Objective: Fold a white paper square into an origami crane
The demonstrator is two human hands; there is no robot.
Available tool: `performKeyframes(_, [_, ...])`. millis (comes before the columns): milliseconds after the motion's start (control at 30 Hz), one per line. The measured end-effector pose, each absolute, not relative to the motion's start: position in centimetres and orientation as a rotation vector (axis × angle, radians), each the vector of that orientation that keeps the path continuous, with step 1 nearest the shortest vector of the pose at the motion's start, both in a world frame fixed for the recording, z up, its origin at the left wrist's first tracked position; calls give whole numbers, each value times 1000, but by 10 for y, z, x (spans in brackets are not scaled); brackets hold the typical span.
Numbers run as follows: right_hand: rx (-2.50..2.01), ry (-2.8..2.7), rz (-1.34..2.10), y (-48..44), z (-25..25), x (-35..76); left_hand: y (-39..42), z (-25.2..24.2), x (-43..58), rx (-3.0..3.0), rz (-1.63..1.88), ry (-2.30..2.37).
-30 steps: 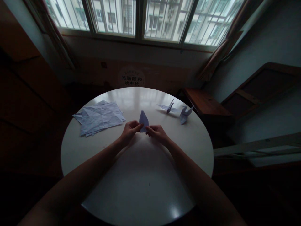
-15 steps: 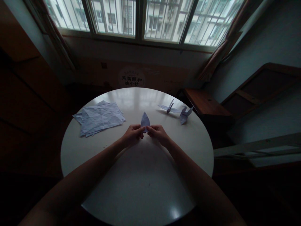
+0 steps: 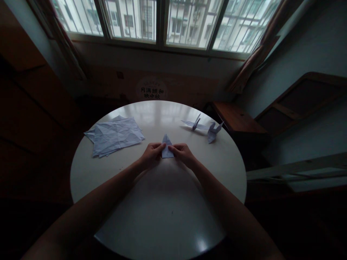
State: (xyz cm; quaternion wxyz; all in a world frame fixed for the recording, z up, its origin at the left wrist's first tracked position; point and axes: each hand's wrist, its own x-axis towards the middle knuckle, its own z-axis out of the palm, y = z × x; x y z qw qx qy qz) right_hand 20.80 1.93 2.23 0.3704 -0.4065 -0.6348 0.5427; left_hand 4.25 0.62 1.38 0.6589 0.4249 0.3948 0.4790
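Observation:
Between my hands, over the middle of the white table (image 3: 162, 202), is a small piece of folded paper (image 3: 167, 152) with a pointed top and a straight lower edge. My left hand (image 3: 153, 152) pinches its left side, thumb on the front. On the opposite side, my right hand (image 3: 182, 153) grips it the same way. The fingers behind the paper are mostly hidden. Farther off to the right stand two folded paper cranes, one (image 3: 195, 124) with its wings spread and a nearer one (image 3: 212, 133).
A stack of creased paper sheets (image 3: 118, 137) lies on the table's left side. Beyond the table's right edge is a brown wooden stool or bench (image 3: 238, 119). A cardboard panel with printed characters (image 3: 181, 81) stands under the barred window (image 3: 187, 25).
The folded paper went from a diamond-like shape to a triangle with a flat bottom edge. Its tip sits slightly lower, and both hands keep hold of it in nearly the same place.

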Motion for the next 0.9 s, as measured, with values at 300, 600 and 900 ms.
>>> performKeyframes(300, [-1033, -1716, 1619, 16, 27, 212, 8, 9, 37, 1052, 1152, 899])
performKeyframes(600, [-1016, -1659, 1583, 16, 24, 210, 11, 6, 40, 1049, 1098, 869])
performKeyframes(900, [-1002, -1650, 1519, 16, 24, 210, 7, 14, 38, 1223, 1102, 813])
